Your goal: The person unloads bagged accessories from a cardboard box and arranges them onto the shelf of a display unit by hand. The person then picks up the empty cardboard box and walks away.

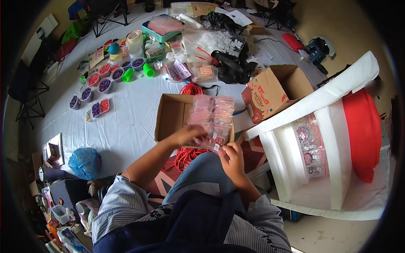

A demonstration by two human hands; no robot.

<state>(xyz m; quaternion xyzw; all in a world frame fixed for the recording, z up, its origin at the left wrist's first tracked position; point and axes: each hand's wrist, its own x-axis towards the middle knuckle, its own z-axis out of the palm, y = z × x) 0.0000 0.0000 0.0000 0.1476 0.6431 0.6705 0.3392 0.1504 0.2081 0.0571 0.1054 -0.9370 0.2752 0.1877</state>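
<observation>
Rows of small clear packets (213, 110) with pinkish-red contents lie in the right part of an open cardboard box (172, 116). At the box's near edge, my right hand (231, 157) pinches the edge of a clear packet (214, 146) that carries a small white label. My left hand (192, 135) is over the near-left side of the packets, its fingers curled and blurred, so what they hold cannot be made out. Red cord (184, 157) lies coiled below the box, and another red coil (191, 89) shows behind it.
Cups of red and purple beads (104, 85) stand at the left. A second cardboard box (270, 92) sits at the right. Beside it, a white padded holder (333, 147) contains more packets. A blue plastic bag (85, 163) rests at the lower left.
</observation>
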